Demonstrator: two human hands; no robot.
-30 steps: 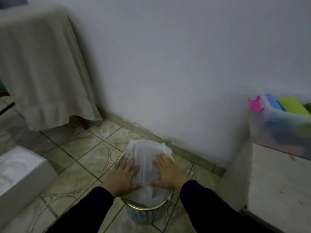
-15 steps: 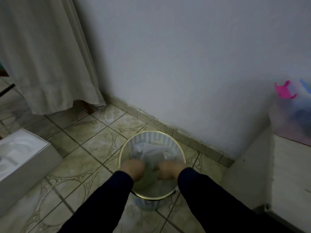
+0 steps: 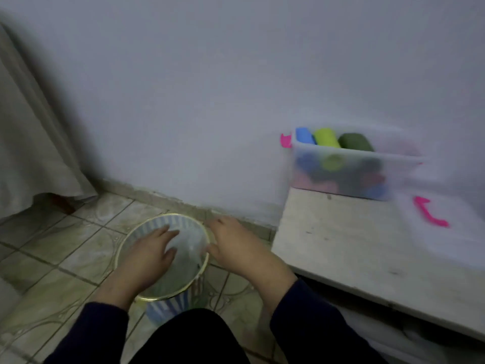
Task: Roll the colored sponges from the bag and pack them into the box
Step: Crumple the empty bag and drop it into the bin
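A clear plastic box (image 3: 349, 177) stands on a pale bench at the right, against the wall, holding several rolled sponges: blue (image 3: 304, 135), lime green (image 3: 326, 137) and dark green (image 3: 355, 142) on top. On the floor below me is a striped bin with a gold rim (image 3: 126, 248), with a crumpled white bag (image 3: 187, 243) inside it. My left hand (image 3: 149, 249) hovers over the bin's mouth, fingers relaxed and empty. My right hand (image 3: 236, 245) is just right of the rim, fingers loose, holding nothing.
The box's clear lid with a pink clasp (image 3: 430, 215) lies on the bench (image 3: 354, 245) right of the box. A beige cloth (image 3: 34, 143) hangs at the left. The floor (image 3: 65, 248) is tiled, the wall close behind.
Both hands have come up out of the bin, leaving the white bag inside. My view has swung right, bringing the box of sponges and the bench into sight.
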